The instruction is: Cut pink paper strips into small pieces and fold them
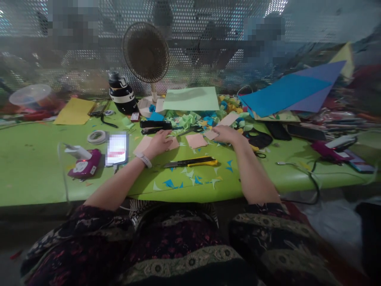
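Note:
My left hand [159, 143] lies flat with its fingers apart on pale pink paper [142, 145], whose edges show on both sides of it. My right hand [228, 134] has its fingertips closed on a small pink paper square [211, 134]. A longer pink strip [229, 118] lies just beyond that hand. Between my hands rests a loose stack of pink paper squares [196, 140]. Nearer to me is a yellow and black utility knife [193, 161], lying crosswise. A black stapler [156, 126] sits beyond my left hand, with scissors [190, 130] to its right.
Paper scraps [190, 120] pile up at the back, before a fan [147, 53] and a black bottle [121, 95]. Left are a lit phone [116, 149], a tape roll [97, 137] and a purple power adapter [85, 163]. Blue sheets [285, 93] lean at right. Blue snippets [169, 183] dot the front.

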A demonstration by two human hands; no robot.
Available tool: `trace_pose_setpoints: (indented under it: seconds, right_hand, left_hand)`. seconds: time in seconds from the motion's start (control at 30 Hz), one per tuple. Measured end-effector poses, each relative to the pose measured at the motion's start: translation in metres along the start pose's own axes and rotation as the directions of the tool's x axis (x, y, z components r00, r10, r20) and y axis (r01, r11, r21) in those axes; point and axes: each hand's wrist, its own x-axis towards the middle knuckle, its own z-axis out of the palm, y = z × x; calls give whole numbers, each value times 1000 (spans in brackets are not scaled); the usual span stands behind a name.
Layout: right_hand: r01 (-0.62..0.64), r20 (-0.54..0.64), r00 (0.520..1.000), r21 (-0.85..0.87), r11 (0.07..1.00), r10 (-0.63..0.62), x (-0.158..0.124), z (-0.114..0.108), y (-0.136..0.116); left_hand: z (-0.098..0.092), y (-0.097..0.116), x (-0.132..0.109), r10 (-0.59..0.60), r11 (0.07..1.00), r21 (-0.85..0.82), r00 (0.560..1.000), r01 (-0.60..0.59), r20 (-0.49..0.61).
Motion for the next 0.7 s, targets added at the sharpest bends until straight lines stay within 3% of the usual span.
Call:
trace_pose_setpoints:
  seconds: [0.13,0.33,0.4,0.47,0.53,0.6,0.63,0.7]
  right_hand:
    - [-77,26,997,-13,997,77,-5,-6,-6]
    - [-198,-150,968,32,980,201,-18,-24,-15]
    - [-245,-267,928,94,965,262,-22,-32,-16]
    - [-225,-465,839,180,958,284,-26,-39,-19]
    - [-80,-690,686,242,967,229,-30,-42,-28]
    - [181,-843,532,207,961,82,-38,-41,-47]
    - [318,-868,496,156,935,-23,-43,-39,-59]
    - [567,-831,473,33,823,-292,-55,-31,-87]
  left_hand:
    - [-3,4,-8,26,999,-30,996,-28,-82]
    - [-15,16,-21,79,989,-114,984,-98,-160]
    - [-18,21,-24,40,977,-198,985,-74,-170]
    - [-17,25,-27,-25,939,-342,993,-17,-118]
    - [-15,29,-29,-64,843,-536,998,53,-3]
    - [-12,32,-30,-66,657,-743,991,131,117]
    - [-11,33,-30,-60,541,-818,979,195,194]
    - [-9,36,-29,-54,292,-906,951,305,303]
